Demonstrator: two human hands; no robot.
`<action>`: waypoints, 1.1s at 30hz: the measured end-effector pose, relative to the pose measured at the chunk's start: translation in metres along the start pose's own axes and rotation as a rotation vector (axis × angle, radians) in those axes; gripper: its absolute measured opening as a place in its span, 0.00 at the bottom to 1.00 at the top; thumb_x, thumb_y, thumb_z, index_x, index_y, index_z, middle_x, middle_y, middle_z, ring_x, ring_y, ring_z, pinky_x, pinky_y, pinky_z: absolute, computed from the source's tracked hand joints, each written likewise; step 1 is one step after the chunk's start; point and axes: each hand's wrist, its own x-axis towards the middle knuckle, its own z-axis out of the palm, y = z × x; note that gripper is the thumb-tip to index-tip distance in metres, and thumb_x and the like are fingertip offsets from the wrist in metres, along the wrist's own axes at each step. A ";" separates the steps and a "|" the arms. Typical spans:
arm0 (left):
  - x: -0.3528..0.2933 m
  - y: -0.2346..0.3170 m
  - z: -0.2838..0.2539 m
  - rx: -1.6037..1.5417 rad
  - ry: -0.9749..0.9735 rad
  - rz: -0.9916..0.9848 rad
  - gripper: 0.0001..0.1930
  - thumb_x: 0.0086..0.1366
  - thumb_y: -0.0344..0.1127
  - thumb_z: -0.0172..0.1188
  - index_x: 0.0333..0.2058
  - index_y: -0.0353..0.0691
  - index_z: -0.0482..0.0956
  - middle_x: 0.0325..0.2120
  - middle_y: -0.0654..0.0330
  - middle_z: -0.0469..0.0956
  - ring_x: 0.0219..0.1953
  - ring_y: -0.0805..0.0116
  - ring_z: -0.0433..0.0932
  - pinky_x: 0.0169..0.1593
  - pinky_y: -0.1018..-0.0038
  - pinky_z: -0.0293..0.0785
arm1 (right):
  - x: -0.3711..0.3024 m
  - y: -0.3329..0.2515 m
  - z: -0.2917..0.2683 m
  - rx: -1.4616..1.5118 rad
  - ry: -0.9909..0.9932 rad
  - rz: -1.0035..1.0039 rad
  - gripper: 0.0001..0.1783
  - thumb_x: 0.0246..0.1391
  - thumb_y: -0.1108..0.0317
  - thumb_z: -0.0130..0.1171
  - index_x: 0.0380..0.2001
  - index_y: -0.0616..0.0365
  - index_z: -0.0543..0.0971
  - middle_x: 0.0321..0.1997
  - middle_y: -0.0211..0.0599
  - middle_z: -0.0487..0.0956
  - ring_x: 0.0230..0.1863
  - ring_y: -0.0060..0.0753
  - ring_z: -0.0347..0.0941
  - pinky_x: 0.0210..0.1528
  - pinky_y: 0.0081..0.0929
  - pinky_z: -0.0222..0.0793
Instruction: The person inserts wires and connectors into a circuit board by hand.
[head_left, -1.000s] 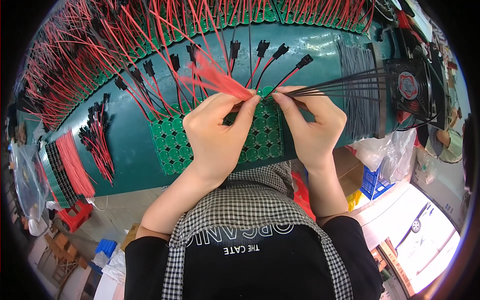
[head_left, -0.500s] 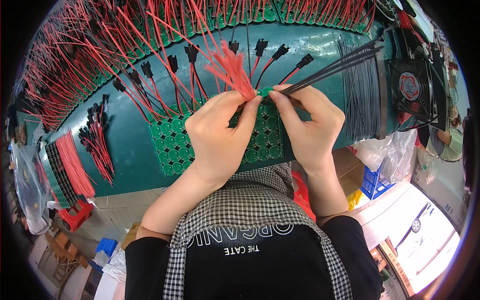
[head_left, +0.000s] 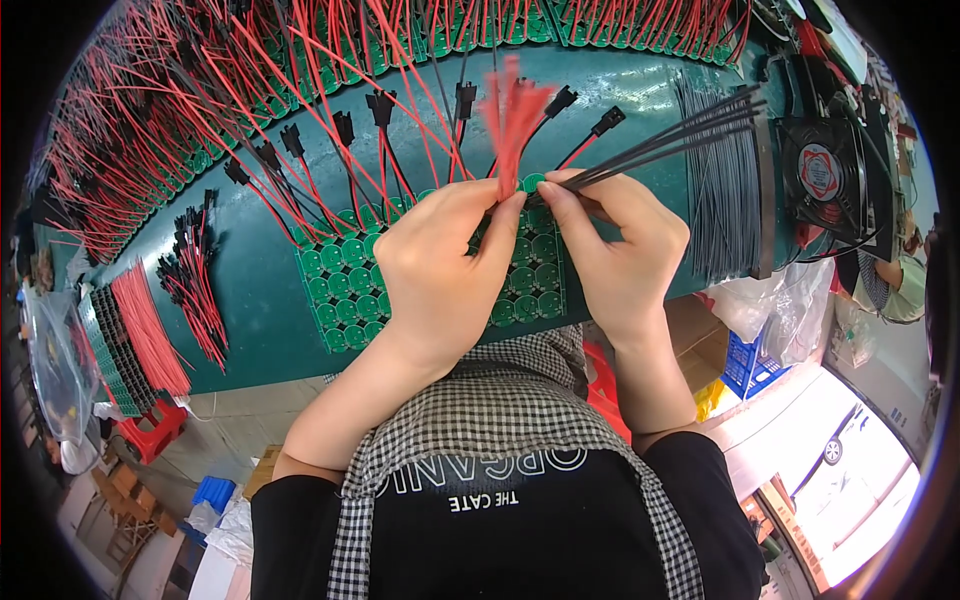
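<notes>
A bundle of red wires stands up from the pinched thumb and fingers of my left hand; its upper ends are smeared by motion. My right hand pinches a bundle of black wires that fans out to the right. Both hands' fingertips nearly meet over the far edge of a panel of round green circuit boards. Black connectors on red and black leads, such as one connector, stick out beyond that panel. What the fingertips touch on the boards is hidden.
More green boards with red wires line the far side of the green table. Connector leads and red wires lie at left. Black wires lie at right beside a fan. A blue crate stands below right.
The red bundle in my left hand has swung to the right and more upright. My left hand shifted very slightly right; my right hand stays put with the black wires.
</notes>
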 end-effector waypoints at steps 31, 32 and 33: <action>0.001 0.000 -0.001 -0.074 -0.046 -0.066 0.20 0.55 0.22 0.62 0.49 0.36 0.76 0.31 0.52 0.81 0.28 0.64 0.81 0.32 0.74 0.76 | 0.000 -0.005 -0.002 -0.070 0.081 -0.170 0.06 0.42 0.78 0.66 0.27 0.63 0.80 0.27 0.39 0.80 0.27 0.34 0.78 0.28 0.24 0.72; 0.001 0.000 -0.001 -0.093 -0.047 -0.076 0.19 0.55 0.22 0.62 0.48 0.34 0.77 0.31 0.51 0.81 0.29 0.64 0.81 0.32 0.74 0.77 | 0.002 -0.006 -0.008 -0.055 0.054 -0.147 0.06 0.41 0.80 0.66 0.26 0.65 0.79 0.28 0.39 0.81 0.28 0.32 0.79 0.31 0.22 0.73; 0.001 0.000 -0.001 -0.094 -0.048 -0.077 0.19 0.55 0.22 0.62 0.48 0.34 0.77 0.31 0.51 0.81 0.29 0.64 0.81 0.32 0.74 0.77 | 0.001 -0.005 -0.010 -0.055 0.054 -0.147 0.06 0.41 0.80 0.66 0.26 0.65 0.79 0.28 0.39 0.81 0.28 0.32 0.79 0.31 0.22 0.73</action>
